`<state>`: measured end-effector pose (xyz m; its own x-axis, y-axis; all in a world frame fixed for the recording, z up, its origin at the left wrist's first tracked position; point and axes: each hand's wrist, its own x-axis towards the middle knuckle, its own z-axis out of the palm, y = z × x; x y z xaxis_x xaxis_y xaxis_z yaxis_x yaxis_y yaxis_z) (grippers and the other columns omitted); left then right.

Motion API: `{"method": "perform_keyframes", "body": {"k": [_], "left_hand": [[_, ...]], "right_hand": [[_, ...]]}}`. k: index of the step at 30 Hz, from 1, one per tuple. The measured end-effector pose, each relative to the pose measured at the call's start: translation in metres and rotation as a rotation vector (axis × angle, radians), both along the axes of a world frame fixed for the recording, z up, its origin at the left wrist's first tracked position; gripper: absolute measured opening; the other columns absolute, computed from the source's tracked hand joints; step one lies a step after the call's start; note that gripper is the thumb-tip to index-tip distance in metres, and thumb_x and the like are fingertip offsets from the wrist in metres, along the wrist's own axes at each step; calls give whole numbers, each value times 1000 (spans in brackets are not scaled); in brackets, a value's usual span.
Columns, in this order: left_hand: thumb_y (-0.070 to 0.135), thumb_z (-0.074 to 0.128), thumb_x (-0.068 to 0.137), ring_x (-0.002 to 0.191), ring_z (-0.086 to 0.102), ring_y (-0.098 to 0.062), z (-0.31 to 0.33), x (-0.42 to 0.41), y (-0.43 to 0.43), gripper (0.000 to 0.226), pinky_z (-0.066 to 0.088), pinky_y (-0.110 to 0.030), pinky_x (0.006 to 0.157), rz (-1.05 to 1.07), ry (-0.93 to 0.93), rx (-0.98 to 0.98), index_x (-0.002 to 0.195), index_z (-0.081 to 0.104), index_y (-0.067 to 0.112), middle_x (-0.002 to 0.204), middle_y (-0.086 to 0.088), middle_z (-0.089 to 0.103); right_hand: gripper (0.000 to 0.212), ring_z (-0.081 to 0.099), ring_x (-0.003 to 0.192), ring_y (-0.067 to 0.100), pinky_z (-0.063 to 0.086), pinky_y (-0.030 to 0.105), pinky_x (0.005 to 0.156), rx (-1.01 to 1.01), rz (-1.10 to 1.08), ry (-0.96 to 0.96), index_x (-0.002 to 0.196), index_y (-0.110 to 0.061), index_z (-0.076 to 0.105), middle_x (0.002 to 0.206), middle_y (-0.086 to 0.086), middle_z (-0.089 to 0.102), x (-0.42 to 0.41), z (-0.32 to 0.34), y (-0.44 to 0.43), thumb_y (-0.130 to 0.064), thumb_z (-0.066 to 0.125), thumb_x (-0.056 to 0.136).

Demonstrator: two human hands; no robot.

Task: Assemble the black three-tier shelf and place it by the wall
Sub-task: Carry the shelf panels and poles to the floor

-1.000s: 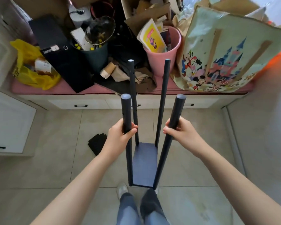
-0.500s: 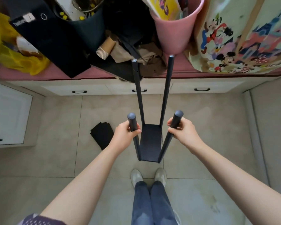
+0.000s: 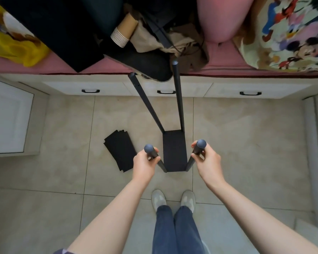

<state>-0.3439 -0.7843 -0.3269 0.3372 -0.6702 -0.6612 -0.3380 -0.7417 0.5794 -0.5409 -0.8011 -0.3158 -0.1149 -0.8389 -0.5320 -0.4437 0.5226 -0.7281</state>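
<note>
shelf [image 3: 174, 153]: black, one board fitted low between four poles; upright over the tiled floor [image 3: 246, 143], at 12 o'clock from the shoes [image 3: 158, 199]. Cannot tell if its feet touch the tiles.
left hand [image 3: 145, 163]: fingers curled round the near left pole [image 3: 148, 149], just under its rounded cap.
right hand [image 3: 207, 162]: fingers and thumb wrapped round the near right pole [image 3: 201, 143], just under its cap.
far poles [image 3: 178, 96]: two, untouched; tops point toward 12 o'clock, the left one splayed toward 11.
loose boards [image 3: 119, 149]: black stack flat on the floor, 9 o'clock of the shelf, near it but apart.
drawers [image 3: 88, 88]: white fronts with black handles, beyond the shelf at 12 o'clock.
bench cushion [image 3: 228, 67]: pink, on top of the drawers; carries a pink bucket [image 3: 218, 19], a cartoon bag [image 3: 292, 33] at 1 o'clock, a yellow bag [image 3: 17, 46] at 10 o'clock and stacked paper cups [image 3: 122, 33].
</note>
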Motion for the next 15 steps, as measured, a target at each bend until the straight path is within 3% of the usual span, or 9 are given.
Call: {"method": "perform_keyframes", "body": {"k": [8, 15], "left_hand": [[-10, 67, 90, 82, 60, -10, -18, 2, 11, 21, 42, 0, 67, 4, 0, -49, 95, 67, 11, 93, -2, 66], [-5, 64, 94, 93, 60, -18, -25, 4, 41, 19, 41, 0, 73, -29, 36, -39, 106, 68, 9, 102, -6, 68]], "right_hand": [[18, 57, 79, 13, 40, -1, 64, -23, -11, 23, 103, -16, 62, 89, 7, 65, 7, -23, 9, -1, 61, 94], [25, 59, 80, 10, 35, -3, 65, 28, 19, 38, 100, -22, 63, 88, -1, 65, 3, -30, 19, 2, 63, 92]]}}
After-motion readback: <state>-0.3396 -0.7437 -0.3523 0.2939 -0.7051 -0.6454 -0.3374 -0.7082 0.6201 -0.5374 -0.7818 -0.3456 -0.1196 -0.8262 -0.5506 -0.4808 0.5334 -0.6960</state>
